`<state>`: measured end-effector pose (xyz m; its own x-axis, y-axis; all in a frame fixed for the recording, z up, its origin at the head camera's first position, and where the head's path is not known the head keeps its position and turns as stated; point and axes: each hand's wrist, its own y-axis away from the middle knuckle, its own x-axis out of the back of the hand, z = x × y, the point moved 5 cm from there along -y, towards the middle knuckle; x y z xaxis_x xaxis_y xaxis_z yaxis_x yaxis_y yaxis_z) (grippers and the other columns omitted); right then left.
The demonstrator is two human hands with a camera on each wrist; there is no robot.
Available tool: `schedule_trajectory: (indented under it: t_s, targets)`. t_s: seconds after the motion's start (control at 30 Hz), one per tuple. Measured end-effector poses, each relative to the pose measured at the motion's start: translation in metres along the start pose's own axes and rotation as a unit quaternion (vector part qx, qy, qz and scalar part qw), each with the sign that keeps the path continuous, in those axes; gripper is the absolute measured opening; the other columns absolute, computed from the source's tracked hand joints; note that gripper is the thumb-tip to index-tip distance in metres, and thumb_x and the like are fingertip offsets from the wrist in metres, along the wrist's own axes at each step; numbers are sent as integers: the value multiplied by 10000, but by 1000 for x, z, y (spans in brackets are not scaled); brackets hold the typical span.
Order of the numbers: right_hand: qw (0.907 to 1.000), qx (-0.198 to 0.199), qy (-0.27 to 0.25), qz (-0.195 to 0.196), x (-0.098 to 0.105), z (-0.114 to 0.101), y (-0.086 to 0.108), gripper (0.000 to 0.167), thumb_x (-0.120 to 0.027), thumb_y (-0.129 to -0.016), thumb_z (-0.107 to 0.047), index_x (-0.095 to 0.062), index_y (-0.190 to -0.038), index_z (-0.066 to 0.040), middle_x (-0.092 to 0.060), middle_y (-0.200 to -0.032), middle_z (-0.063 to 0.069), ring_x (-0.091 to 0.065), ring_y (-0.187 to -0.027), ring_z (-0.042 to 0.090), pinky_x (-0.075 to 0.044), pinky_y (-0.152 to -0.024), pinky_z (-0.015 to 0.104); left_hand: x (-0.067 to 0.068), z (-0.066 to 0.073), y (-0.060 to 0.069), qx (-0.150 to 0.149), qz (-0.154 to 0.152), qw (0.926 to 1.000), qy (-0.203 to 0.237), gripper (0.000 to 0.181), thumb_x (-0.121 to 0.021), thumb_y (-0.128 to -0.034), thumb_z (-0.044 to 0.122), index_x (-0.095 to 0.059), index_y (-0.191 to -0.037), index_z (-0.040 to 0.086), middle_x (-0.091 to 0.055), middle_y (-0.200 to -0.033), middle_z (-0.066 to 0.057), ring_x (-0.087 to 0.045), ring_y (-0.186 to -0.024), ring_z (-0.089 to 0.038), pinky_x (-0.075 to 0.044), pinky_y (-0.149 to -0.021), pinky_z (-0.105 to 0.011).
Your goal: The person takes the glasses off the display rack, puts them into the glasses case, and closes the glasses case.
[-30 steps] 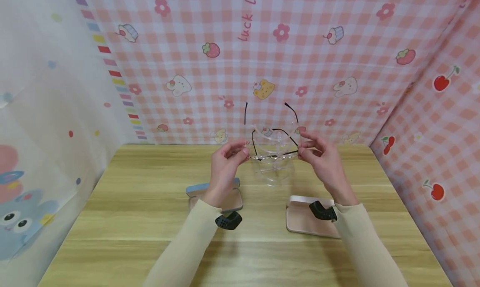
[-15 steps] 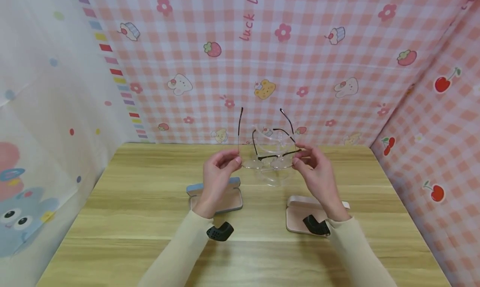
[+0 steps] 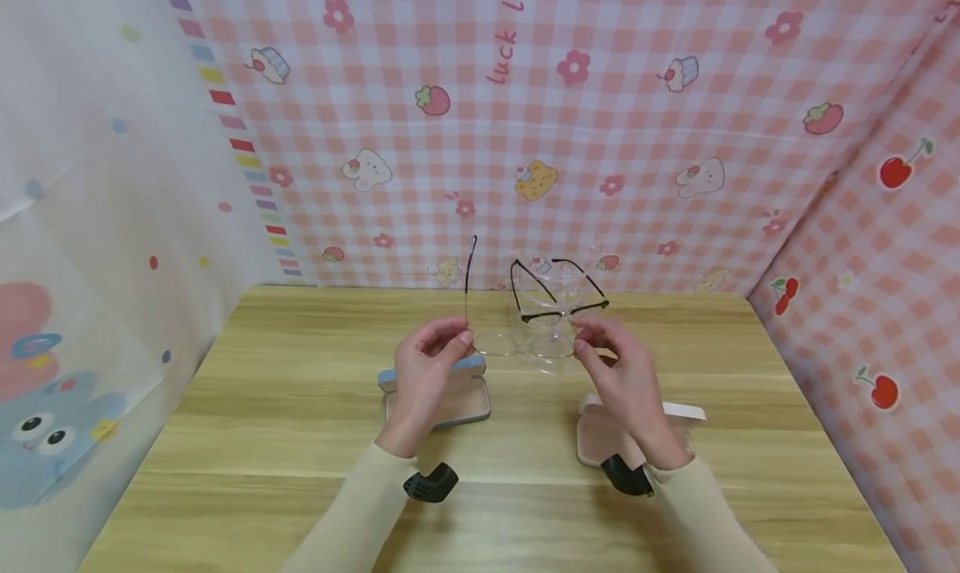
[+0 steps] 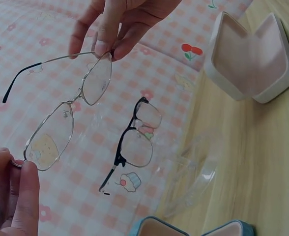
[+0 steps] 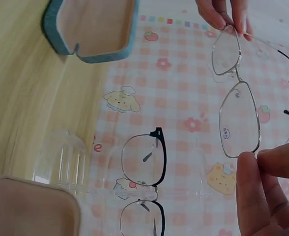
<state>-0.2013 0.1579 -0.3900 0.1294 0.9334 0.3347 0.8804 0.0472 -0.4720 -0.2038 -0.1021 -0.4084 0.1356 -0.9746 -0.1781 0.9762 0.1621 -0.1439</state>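
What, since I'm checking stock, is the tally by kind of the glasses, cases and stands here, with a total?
Glasses: 2 (thin-rimmed pair, dark-topped pair)
Cases: 2 (blue case, white case)
Stands: 1 (clear stand)
Total: 5

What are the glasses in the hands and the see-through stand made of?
The held glasses look like thin, shiny metal, going by their glint; the dark, smooth arm tips may be plastic. The stand looks like glossy clear plastic, perhaps acrylic: the table shows through.
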Motion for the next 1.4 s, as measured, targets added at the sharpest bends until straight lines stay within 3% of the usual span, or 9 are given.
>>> schedule_trajectory:
  t_s: [0.17,0.33,0.47,0.63,1.13,1.3,1.4]
  targets:
    - [9969,555,553,-87,-4,-3,4,280,-693,-934,98,-746,-1159,-61,-694,-1001,72,-699,-882,143,-585,-697,157,5,0,2,-49,-16,9999,-144,180,-725,-932,-30,-725,-1112,-39,-730,-1063,-189,-717,-892,-205,-608,-816,-275]
    - [9905,924,995,-195,-7,-4,8,297,-686,-913,136,-745,-1125,-63,-682,-985,54,-711,-840,205,-589,-652,184,9,0,4,-75,-143,9984,-546,152,-745,-939,33,-754,-1090,26,-744,-1036,-101,-692,-933,-202,-573,-807,-244]
    - [9882,1057,1080,-249,-8,-6,10,325,-673,-901,162,-736,-1120,-70,-666,-958,47,-701,-783,171,-592,-653,193,11,0,5,-134,-216,9978,-619,149,-752,-934,39,-759,-1083,38,-748,-1033,-86,-687,-957,-211,-567,-810,-247]
    - [9871,1148,1066,-321,-10,-7,10,295,-684,-895,167,-748,-1083,-49,-662,-968,41,-687,-785,135,-588,-668,174,12,1,7,-295,-224,9976,-590,173,-748,-932,11,-737,-1099,-34,-744,-1023,-120,-687,-948,-205,-564,-809,-243]
    - [9893,1007,867,-609,-15,-12,11,303,-670,-897,187,-784,-1045,-51,-666,-961,39,-667,-829,125,-599,-673,199,19,2,8,-449,-149,9972,-587,156,-748,-928,0,-757,-1083,-16,-746,-1047,-153,-695,-926,-187,-566,-769,-232]
    - [9916,780,544,-879,-16,-12,12,324,-637,-911,200,-782,-1056,-50,-659,-999,38,-676,-844,147,-636,-689,314,23,3,9,-534,-173,9968,-565,159,-747,-932,-5,-757,-1089,-34,-734,-1070,-221,-696,-912,-180,-574,-761,-230]
    - [9923,578,419,-1014,-18,-12,12,333,-615,-928,195,-782,-1075,-53,-651,-1019,41,-677,-860,160,-637,-717,313,24,4,9,-566,-199,9960,-665,157,-753,-926,-9,-770,-1082,-16,-738,-1077,-200,-698,-931,-183,-580,-779,-236]
